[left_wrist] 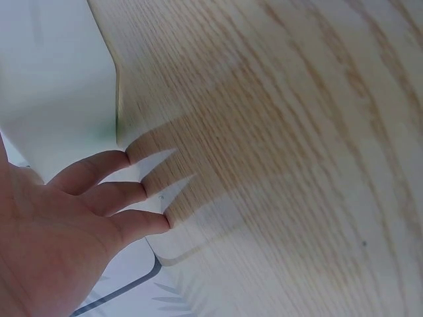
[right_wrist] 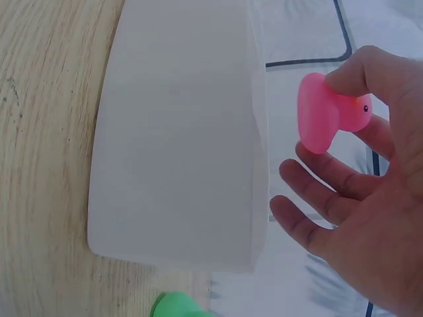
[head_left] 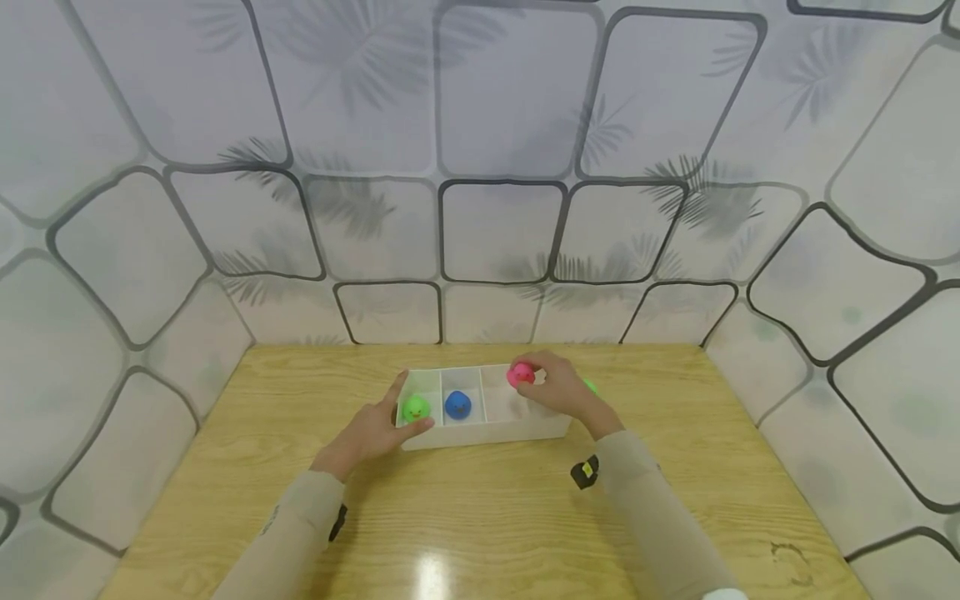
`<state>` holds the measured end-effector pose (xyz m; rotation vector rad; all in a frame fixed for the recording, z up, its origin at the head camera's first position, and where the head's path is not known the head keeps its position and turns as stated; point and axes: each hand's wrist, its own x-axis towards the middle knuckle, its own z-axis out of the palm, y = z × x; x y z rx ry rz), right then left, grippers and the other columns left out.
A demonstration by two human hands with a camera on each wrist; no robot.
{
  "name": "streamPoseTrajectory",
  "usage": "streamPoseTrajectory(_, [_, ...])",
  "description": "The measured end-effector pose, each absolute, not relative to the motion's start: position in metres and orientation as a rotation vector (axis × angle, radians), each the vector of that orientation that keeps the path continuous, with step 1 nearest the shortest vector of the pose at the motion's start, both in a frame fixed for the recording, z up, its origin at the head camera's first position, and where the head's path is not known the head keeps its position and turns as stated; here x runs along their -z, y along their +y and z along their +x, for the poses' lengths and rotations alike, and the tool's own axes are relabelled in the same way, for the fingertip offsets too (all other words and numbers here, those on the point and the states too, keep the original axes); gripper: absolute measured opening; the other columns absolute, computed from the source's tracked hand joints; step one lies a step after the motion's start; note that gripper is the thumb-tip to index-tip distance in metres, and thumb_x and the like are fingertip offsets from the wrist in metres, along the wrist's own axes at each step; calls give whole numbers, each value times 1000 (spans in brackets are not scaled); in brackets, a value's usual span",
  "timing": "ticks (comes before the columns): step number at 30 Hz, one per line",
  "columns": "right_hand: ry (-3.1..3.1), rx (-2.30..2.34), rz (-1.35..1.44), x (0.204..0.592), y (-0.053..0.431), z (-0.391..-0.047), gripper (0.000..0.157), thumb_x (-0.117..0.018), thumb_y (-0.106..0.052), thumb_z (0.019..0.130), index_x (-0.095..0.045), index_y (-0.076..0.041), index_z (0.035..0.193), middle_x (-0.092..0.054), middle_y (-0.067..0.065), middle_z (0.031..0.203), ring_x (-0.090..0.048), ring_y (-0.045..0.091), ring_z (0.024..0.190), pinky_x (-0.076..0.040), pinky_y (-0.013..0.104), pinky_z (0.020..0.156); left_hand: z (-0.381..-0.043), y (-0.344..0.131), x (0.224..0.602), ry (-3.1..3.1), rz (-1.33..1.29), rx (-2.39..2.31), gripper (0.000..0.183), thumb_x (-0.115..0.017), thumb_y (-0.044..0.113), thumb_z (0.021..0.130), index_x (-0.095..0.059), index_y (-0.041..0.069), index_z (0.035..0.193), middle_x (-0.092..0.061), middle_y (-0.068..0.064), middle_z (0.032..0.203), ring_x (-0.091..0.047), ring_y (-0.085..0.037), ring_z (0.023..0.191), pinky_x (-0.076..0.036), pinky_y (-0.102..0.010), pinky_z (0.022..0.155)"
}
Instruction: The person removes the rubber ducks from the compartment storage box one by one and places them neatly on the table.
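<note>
A white divided box (head_left: 487, 432) sits on the table. Its leftmost compartment holds a green rubber duck (head_left: 416, 408), and the one beside it a blue rubber duck (head_left: 458, 405). My left hand (head_left: 372, 429) rests against the box's left end, thumb along the front and forefinger by the back corner; its other fingers (left_wrist: 112, 198) reach down to the tabletop. Above the right part of the box, my right hand (head_left: 558, 385) pinches a pink rubber duck (right_wrist: 324, 112) by thumb and forefinger, remaining fingers spread. The right hand partly hides the rightmost compartment.
Another green object (right_wrist: 175, 306) lies on the wooden table (head_left: 480, 508) just past the box's right end, mostly hidden by the right hand in the head view. Patterned white walls (head_left: 495, 233) enclose the table's back and sides.
</note>
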<state>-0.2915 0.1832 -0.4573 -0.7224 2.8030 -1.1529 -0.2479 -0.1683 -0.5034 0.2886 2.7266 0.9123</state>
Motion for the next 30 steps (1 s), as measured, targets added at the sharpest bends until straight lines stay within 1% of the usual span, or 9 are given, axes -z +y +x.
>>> streamPoseTrajectory(2, [2827, 1210, -726, 458, 186, -292, 31, -72, -15, 92, -75, -9, 122, -73, 12, 124, -62, 29, 112, -53, 46, 91, -248, -168, 504, 2725, 284, -914, 114, -63, 74, 93, 4, 26, 171, -42, 2, 61, -34, -13, 53, -35, -32, 57])
streamPoseTrajectory(4, [2855, 1227, -724, 459, 190, -294, 28, -73, -15, 93, -76, -11, 120, -73, 11, 123, -61, 26, 110, -49, 39, 87, -249, -168, 505, 2725, 276, -916, 114, -63, 75, 93, 4, 27, 171, -43, 1, 61, -35, -13, 54, -35, -32, 57])
streamPoseTrajectory(7, [2874, 1251, -702, 461, 197, -295, 26, -74, -16, 94, -75, -12, 121, -72, 10, 125, -60, 24, 109, -48, 34, 84, -249, -168, 505, 2726, 274, -914, 114, -63, 75, 93, 4, 28, 171, -45, 1, 62, -37, -14, 54, -36, -32, 58])
streamPoseTrajectory(10, [2896, 1270, -680, 462, 203, -295, 26, -75, -17, 95, -75, -13, 121, -72, 10, 127, -60, 24, 109, -48, 34, 83, -249, -168, 505, 2731, 278, -912, 113, -63, 74, 93, 3, 26, 172, -46, 0, 62, -39, -14, 54, -36, -32, 58])
streamPoseTrajectory(14, [2920, 1281, -657, 461, 212, -293, 28, -77, -17, 94, -75, -12, 121, -72, 11, 127, -61, 26, 110, -48, 36, 84, -248, -168, 504, 2733, 284, -913, 113, -63, 74, 93, 2, 24, 172, -45, 0, 61, -38, -14, 54, -36, -32, 58])
streamPoseTrajectory(21, [2957, 1240, -534, 460, 230, -291, 39, -77, -19, 95, -70, -11, 132, -72, 12, 130, -64, 28, 116, -49, 37, 88, -247, -168, 503, 2728, 289, -918, 113, -63, 73, 93, 2, 24, 172, -46, 0, 61, -38, -14, 53, -36, -32, 58])
streamPoseTrajectory(24, [2953, 1253, -486, 458, 237, -289, 42, -75, -20, 97, -67, -8, 137, -72, 15, 130, -64, 33, 119, -48, 39, 89, -247, -168, 503, 2730, 291, -915, 113, -63, 74, 93, 2, 24, 172, -45, 0, 61, -37, -14, 53, -36, -32, 58])
streamPoseTrajectory(28, [2970, 1265, -457, 458, 249, -289, 45, -76, -20, 98, -65, -5, 139, -70, 19, 133, -64, 37, 121, -49, 39, 88, -248, -168, 503, 2731, 290, -913, 113, -63, 74, 93, 2, 23, 172, -43, 1, 61, -35, -13, 53, -36, -32, 57])
streamPoseTrajectory(30, [2984, 1260, -450, 460, 255, -290, 45, -76, -21, 98, -66, -5, 139, -69, 19, 135, -64, 36, 122, -49, 38, 87, -248, -168, 503, 2728, 290, -916, 113, -63, 73, 94, 1, 23, 172, -43, 1, 61, -35, -13, 53, -35, -32, 57])
